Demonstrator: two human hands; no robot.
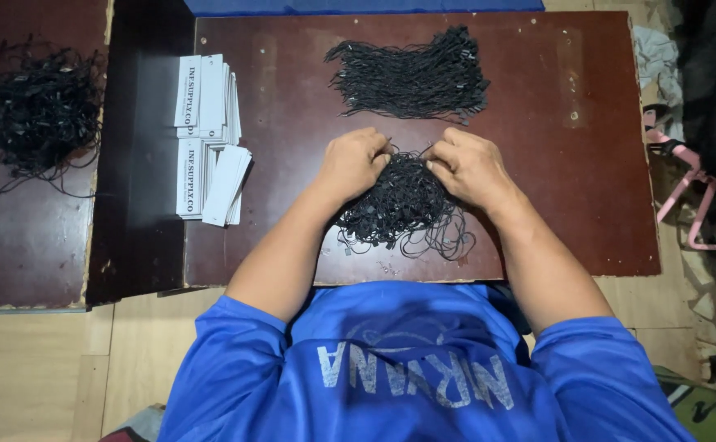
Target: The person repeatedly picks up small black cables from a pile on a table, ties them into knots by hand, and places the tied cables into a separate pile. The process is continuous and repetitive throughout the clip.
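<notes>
My blue shirt [407, 368] is closest to me. Just past it, my two hands sit on a dark red-brown board [587, 205]. Under them is a messy pile of black strings [399, 209]. My left hand [351, 162] rests on the left top of the pile, fingers curled in tight on some strings. My right hand [468, 168] is on the right top, fingers pinched on strings too (I cannot see the tips well). Left of my hands lie two stacks of white paper tags [211, 139]. Farther away is a neat bunch of black strings [411, 78]. Far left, on another board [22, 245], sits a third tangle [39, 110].
</notes>
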